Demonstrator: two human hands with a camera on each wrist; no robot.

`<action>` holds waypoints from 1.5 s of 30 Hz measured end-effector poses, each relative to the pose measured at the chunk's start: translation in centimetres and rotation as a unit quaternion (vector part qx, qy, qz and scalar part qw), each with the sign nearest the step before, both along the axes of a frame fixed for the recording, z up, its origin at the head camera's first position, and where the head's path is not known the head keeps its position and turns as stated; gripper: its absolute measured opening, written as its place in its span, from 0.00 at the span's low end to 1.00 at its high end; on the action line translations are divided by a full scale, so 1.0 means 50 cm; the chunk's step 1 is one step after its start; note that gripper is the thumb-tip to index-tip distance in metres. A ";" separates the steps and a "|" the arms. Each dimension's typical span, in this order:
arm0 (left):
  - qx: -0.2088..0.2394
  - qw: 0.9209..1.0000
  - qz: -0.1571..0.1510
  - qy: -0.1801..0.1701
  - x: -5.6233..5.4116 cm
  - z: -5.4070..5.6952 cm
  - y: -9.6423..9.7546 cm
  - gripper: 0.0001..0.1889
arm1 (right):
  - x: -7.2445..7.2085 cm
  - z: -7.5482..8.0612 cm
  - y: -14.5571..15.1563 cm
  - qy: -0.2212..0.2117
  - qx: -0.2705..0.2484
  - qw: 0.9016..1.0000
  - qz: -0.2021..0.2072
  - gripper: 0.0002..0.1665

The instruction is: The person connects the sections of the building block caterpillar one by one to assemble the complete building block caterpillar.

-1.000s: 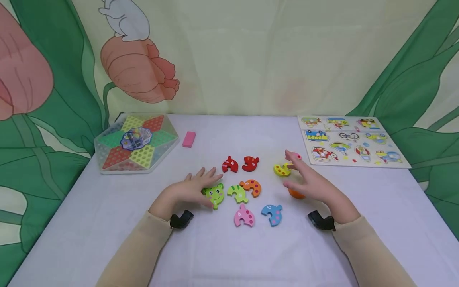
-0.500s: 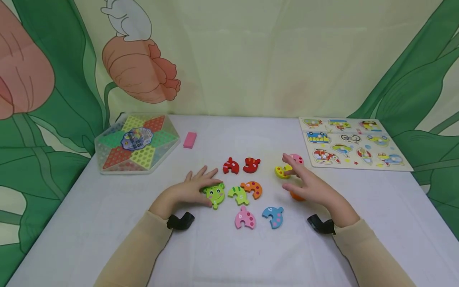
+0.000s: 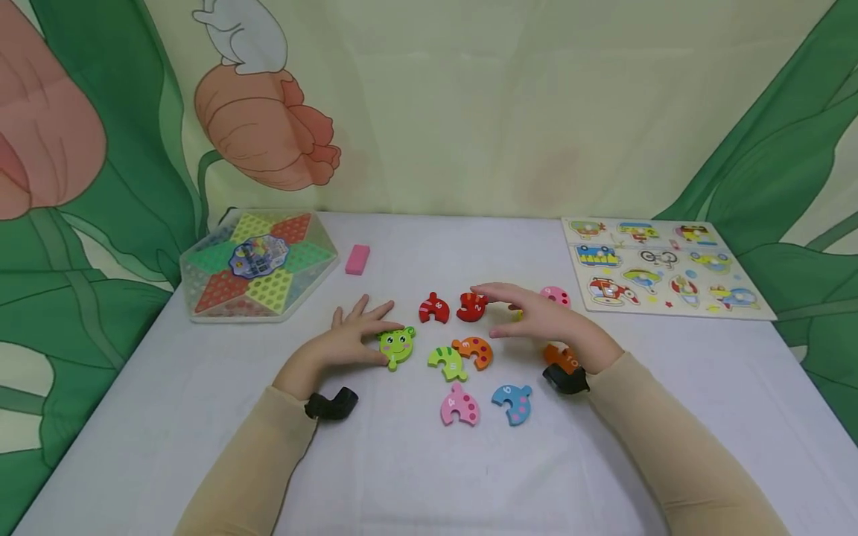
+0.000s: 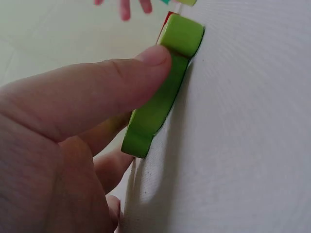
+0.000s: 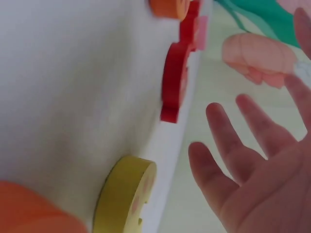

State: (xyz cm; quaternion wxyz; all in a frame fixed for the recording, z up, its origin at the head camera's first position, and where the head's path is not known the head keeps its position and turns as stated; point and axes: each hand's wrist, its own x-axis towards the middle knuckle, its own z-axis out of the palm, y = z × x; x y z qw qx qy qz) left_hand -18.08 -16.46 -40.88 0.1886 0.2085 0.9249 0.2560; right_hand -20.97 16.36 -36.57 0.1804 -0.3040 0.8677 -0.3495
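- Backdrop cloth (image 3: 469,112), one, printed with leaves, a tulip and a white animal: stands well beyond your green 5 piece (image 3: 447,362).
- Table (image 3: 375,476), one, white-covered: carries the green 5 piece near its middle.
- Picture board (image 3: 646,307), one, printed with vehicles: beyond the 5 piece, to its right.
- Hexagonal box (image 3: 261,318), one, clear, coloured triangles inside: beyond the 5 piece, to its left.
- Your right hand (image 3: 539,316), one: beyond and right of the 5 piece, fingers extended and spread, holding nothing.
- Your left hand (image 3: 342,342), one: left of the 5 piece, thumb and a finger pinching the face piece (image 3: 398,345), other fingers spread.
- Face piece, one, light green, smiling print facing up: left of the 5 piece, well apart from it.
- Number pieces, remaining: pink 4 piece (image 3: 461,406), on your side of the 5 piece; blue piece (image 3: 518,402), on your side and right; orange 3 piece (image 3: 477,351), just beside it, right; red 8 piece (image 3: 436,307) and red 2 piece (image 3: 472,309), beyond it; yellow piece (image 5: 119,194) and pink spotted piece (image 3: 556,295), beyond and right.
- Pink block (image 3: 358,259), one: beyond the 5 piece, to its left.
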 end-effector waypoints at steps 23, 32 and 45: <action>0.027 1.000 0.000 0.015 -0.016 -0.006 0.004 0.29 | -0.083 -0.035 -0.032 -0.055 0.134 0.989 0.031 0.26; 0.030 0.999 0.003 0.011 -0.011 -0.007 0.001 0.29 | -0.071 -0.026 -0.035 -0.048 0.122 0.991 0.024 0.27; 0.028 0.999 0.011 0.016 -0.019 -0.015 -0.013 0.29 | 0.017 0.002 -0.065 -0.049 0.021 0.999 0.000 0.30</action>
